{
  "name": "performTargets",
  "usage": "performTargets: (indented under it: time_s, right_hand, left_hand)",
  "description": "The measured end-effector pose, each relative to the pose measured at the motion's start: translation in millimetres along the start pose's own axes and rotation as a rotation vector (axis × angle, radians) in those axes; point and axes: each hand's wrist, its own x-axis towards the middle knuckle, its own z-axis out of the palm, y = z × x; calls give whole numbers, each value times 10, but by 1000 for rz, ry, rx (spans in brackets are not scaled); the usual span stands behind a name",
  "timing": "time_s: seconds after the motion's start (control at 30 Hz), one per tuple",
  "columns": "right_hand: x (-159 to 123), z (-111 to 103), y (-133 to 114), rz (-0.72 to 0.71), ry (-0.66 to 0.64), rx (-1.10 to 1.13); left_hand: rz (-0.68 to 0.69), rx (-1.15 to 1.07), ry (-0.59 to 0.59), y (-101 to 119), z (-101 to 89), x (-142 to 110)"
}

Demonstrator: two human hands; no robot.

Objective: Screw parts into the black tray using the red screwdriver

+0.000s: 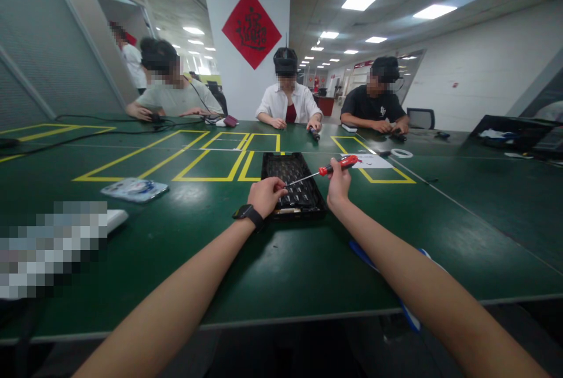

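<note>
My right hand point(338, 183) is closed around the red and black handle of a screwdriver point(326, 170). Its thin metal shaft slants down to the left over a shallow black case point(323, 209). Several small dark pieces with pale marks sit in rows inside the case. At the screwdriver's tip, the fingers of my left hand point(264, 196) are pinched together over the case's left side. Whatever they hold is too small to make out. A black watch is on my left wrist.
A flat plastic packet point(134, 189) and a pixelated object point(53, 249) lie at left on the green table point(176, 284). White paper point(373, 162) and a white ring point(402, 154) lie beyond my right hand. A blue-edged item is partly under my right forearm. Three people sit opposite.
</note>
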Motion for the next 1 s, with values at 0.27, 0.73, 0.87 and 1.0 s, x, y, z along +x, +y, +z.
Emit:
performTargets:
  time_s: [0.27,0.73,0.87,1.0]
  right_hand:
    - [-8,9,-3,-56,-41,-24]
    - [-369,80,-505,-425,-498,-279]
    - [-412,108,-438,-293,-623,-220]
    - [-434,131,-337,-109,-713,-135]
  left_hand:
    - [-1,42,-16,23,-25,-4]
    - [77,166,-56,25,-40,-5]
    - [47,125,-58,20,-29,-5]
    - [16,109,-63,13,-20,4]
